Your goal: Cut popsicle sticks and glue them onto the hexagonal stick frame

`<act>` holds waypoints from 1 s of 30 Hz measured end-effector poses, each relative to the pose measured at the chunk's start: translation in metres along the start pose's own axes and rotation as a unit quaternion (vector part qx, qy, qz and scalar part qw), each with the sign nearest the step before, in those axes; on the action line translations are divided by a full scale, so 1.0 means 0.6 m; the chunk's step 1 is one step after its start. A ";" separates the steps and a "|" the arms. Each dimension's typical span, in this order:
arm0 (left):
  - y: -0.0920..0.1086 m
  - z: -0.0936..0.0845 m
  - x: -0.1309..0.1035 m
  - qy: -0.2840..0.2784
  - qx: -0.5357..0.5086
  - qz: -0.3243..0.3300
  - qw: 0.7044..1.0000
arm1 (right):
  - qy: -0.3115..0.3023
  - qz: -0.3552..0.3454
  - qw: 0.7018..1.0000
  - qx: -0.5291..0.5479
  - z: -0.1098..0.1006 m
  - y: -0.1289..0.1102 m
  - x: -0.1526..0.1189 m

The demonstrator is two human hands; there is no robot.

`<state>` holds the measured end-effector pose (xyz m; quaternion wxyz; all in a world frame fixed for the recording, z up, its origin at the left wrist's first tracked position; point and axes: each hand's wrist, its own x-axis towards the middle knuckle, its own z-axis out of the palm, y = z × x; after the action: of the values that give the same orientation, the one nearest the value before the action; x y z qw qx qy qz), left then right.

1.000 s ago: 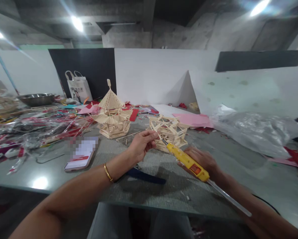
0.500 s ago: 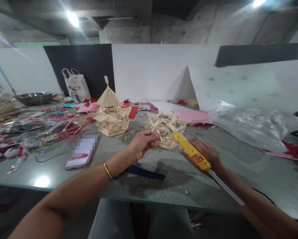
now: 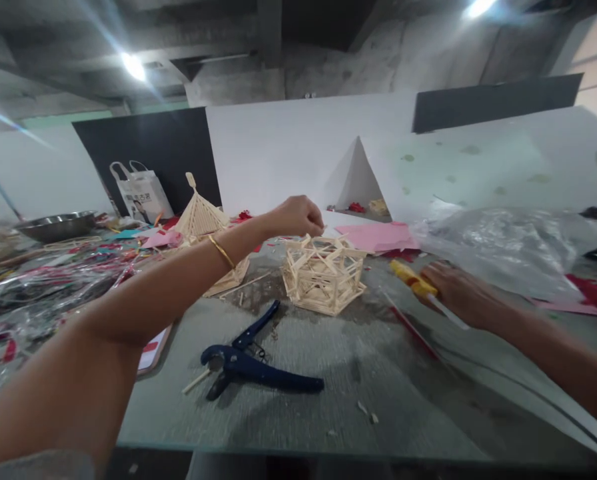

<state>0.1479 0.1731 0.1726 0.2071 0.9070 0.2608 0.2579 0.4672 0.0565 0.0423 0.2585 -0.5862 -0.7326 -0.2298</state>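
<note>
My left hand (image 3: 301, 217) is closed in a pinch just above the far rim of a small frame (image 3: 323, 277) built of pale wooden sticks. What its fingertips hold is too small to make out. My right hand (image 3: 446, 287), off to the right, grips a yellow hot glue gun (image 3: 413, 279), slightly blurred, with a translucent glue stick (image 3: 448, 312) poking from its back end. A dark blue pair of cutters (image 3: 258, 370) lies spread in front of the frame, a short stick (image 3: 197, 381) at its jaws. My left forearm partly covers a stick-built pavilion model (image 3: 201, 217).
On the left lie plastic wrappings (image 3: 78, 287), a phone (image 3: 153, 353) and a metal bowl (image 3: 56, 225). A cloth bag (image 3: 141, 193) stands behind them. Pink paper (image 3: 378, 235) and clear plastic sheeting (image 3: 498, 247) lie on the right. A cable (image 3: 518, 383) trails along the right side.
My left hand has moved up and away to the frame's far rim. My right hand has drawn the glue gun back to the right. The view has shifted, showing the cutters whole.
</note>
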 end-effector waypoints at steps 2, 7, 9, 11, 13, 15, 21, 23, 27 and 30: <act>-0.013 0.014 0.015 -0.056 0.058 0.029 0.996 | -0.079 -0.047 0.995 0.040 0.016 0.018 -0.006; -0.033 0.036 0.030 -0.123 0.131 0.055 0.982 | -0.189 -0.030 0.976 0.103 0.042 0.038 -0.012; -0.038 0.038 0.035 -0.131 0.133 0.051 0.981 | -0.222 -0.008 0.968 0.120 0.043 0.038 -0.014; -0.041 0.039 0.039 -0.134 0.118 0.044 0.983 | -0.239 0.001 0.962 0.133 0.040 0.038 -0.016; -0.044 0.041 0.042 -0.129 0.099 0.040 0.986 | -0.248 0.006 0.959 0.140 0.037 0.038 -0.020; -0.045 0.044 0.042 -0.129 0.085 0.043 0.987 | -0.252 0.015 0.957 0.140 0.036 0.038 -0.024; -0.039 0.051 0.041 -0.161 0.109 0.048 0.980 | -0.269 0.025 0.953 0.134 0.040 0.035 -0.028; -0.036 0.050 0.041 -0.169 0.124 0.043 0.977 | -0.281 0.032 0.950 0.130 0.040 0.034 -0.027; -0.032 0.045 0.040 -0.209 0.173 0.052 0.961 | -0.313 0.021 0.943 0.113 0.035 0.029 -0.025; -0.029 0.043 0.040 -0.232 0.222 0.064 0.945 | -0.339 0.023 0.935 0.104 0.030 0.026 -0.023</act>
<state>0.1737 0.1944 0.1519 0.0381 0.9795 0.1973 -0.0113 0.4828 0.0609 0.0201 0.0592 -0.6162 -0.7826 0.0660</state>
